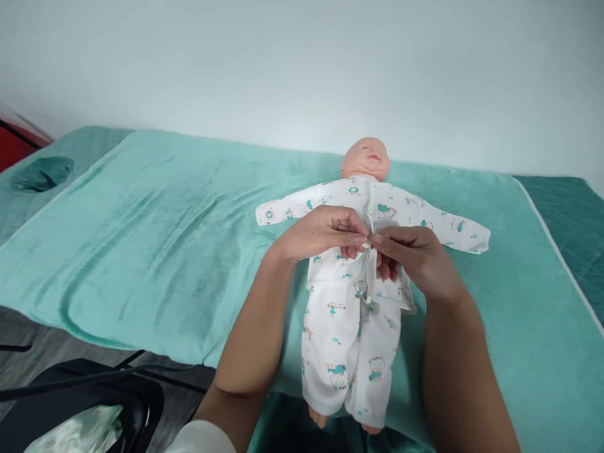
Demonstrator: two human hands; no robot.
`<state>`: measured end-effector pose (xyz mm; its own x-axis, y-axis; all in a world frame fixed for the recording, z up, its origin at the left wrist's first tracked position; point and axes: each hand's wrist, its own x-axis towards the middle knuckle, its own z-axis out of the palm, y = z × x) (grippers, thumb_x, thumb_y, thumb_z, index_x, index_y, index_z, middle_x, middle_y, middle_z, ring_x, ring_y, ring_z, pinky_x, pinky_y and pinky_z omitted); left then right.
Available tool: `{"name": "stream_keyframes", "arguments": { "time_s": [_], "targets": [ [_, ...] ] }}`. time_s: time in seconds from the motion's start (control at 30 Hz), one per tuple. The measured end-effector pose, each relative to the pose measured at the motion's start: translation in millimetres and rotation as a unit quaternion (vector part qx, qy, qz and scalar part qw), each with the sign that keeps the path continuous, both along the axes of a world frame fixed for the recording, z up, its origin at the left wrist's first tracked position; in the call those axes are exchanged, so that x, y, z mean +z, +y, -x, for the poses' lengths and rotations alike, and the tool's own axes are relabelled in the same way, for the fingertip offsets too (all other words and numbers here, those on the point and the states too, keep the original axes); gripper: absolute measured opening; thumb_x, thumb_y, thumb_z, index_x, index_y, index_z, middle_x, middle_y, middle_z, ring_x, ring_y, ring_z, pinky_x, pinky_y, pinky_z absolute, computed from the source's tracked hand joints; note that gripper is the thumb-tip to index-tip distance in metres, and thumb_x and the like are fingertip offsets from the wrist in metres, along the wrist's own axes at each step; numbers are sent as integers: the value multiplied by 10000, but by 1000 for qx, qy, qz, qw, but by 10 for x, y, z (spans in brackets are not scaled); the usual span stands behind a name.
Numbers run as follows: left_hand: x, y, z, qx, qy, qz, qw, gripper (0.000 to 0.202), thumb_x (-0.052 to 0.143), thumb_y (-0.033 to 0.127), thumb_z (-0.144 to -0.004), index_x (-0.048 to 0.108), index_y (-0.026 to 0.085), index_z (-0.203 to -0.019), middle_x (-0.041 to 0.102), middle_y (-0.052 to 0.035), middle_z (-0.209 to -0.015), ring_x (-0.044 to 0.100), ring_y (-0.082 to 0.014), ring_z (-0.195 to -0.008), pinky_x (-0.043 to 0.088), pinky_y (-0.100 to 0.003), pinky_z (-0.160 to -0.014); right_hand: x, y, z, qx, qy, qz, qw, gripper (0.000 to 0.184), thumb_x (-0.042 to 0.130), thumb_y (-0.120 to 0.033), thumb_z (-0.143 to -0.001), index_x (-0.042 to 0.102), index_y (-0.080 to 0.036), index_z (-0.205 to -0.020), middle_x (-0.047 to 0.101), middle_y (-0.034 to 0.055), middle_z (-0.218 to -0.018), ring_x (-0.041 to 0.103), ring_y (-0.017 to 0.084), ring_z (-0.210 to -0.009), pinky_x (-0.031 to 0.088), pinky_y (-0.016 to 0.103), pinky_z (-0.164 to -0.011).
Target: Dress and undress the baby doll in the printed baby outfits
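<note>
A baby doll (365,158) lies on its back with its arms spread, dressed in a white printed shirt (352,192) and matching trousers (330,333). Over the middle of its chest, my left hand (318,233) pinches the shirt's front edge at a small pale button (367,244) between thumb and fingers. From the other side, my right hand (418,255) grips the facing front edge, its fingertips nearly touching those of the left. Below the hands the shirt's front hangs loose and parted. Whether the button is in its hole is hidden by my fingers.
A mint-green blanket (141,233) covers the padded bed, which stands against a white wall (283,69). A face hole (42,173) shows at the bed's left end. At the lower left, a black chair (146,390) holds crumpled pale cloth (80,431).
</note>
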<state>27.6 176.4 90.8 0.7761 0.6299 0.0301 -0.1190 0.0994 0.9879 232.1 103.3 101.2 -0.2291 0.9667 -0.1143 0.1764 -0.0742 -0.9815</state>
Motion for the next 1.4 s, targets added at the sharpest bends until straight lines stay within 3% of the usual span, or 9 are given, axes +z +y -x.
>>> {"name": "stream_keyframes", "arguments": {
  "time_s": [0.2, 0.63, 0.93, 1.17, 1.4],
  "targets": [
    [5, -2, -7, 13, 11, -1, 1000, 243, 793, 330, -834, 685, 120, -890, 688, -22, -760, 638, -86, -631, 554, -236, -612, 2, 10, -10, -2, -8, 10, 1000, 509, 677, -586, -921, 668, -167, -633, 627, 36, -557, 569, 121, -485, 433, 226, -459],
    [2, 7, 8, -11, 15, -18, 1000, 178, 741, 268, -865, 631, 143, -927, 668, -5, -770, 621, -78, -630, 525, -223, -609, 1, 21, 33, -20, 19, 38, 999, 472, 679, -583, -926, 700, -158, -722, 672, 50, -608, 646, 135, -531, 498, 209, -481],
    [33, 2, 7, -28, 66, -43, 997, 218, 723, 329, -875, 593, 165, -936, 655, 15, -759, 615, -74, -648, 504, -210, -620, -22, 26, 42, -38, 57, 37, 997, 398, 678, -539, -944, 557, -190, -796, 748, 47, -776, 682, 136, -547, 513, 202, -462],
    [106, -77, -51, -6, 104, -83, 991, 273, 714, 379, -862, 519, 199, -925, 665, 15, -764, 607, -97, -669, 463, -214, -564, -42, 22, 53, -42, 54, 30, 997, 396, 655, -537, -962, 516, -200, -806, 738, 36, -729, 693, 147, -551, 494, 196, -444],
    [158, -121, -71, 50, 171, -156, 972, 141, 617, 234, -852, 481, 211, -825, 566, 59, -647, 574, -92, -593, 396, -209, -517, -44, 15, 53, -42, 46, 38, 997, 411, 642, -566, -961, 522, -200, -818, 765, 56, -818, 701, 144, -571, 491, 196, -452]
  ]
}}
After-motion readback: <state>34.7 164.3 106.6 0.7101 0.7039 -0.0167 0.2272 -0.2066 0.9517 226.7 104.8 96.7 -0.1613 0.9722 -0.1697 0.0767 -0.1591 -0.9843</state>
